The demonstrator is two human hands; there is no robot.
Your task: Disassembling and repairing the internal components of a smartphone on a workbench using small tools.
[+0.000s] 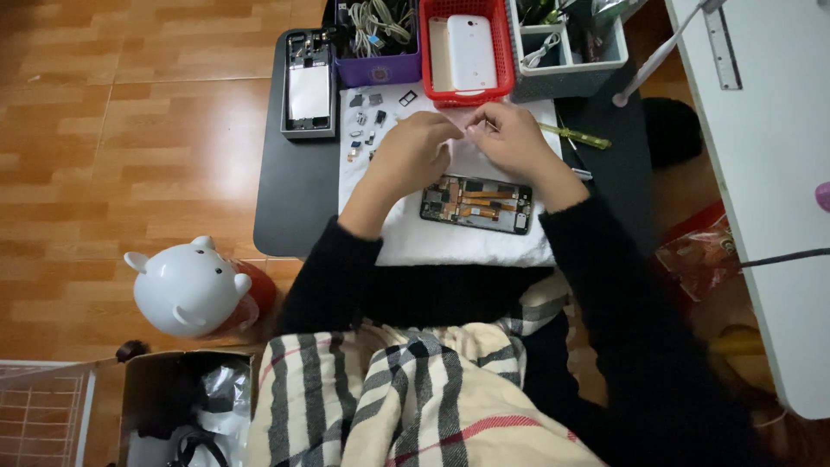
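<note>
Your opened phone (476, 204) lies stripped on the white cloth (467, 246) with small parts (367, 117) set aside, while your left hand (413, 149) and right hand (510, 138) pinch something tiny together, reassembly apparently still undone.

Black desk (285, 199), white cloth (467, 246), red basket (501, 52), purple bin (380, 69), grey bin (562, 78), white piggy bank (186, 290), brown wooden floor (130, 130), beige blanket (406, 398) with black-and-red plaid.

The dark table bears three baskets (467, 52), two opened phones (476, 204), one green-handled screwdriver (577, 136) and two hands (415, 147).
</note>
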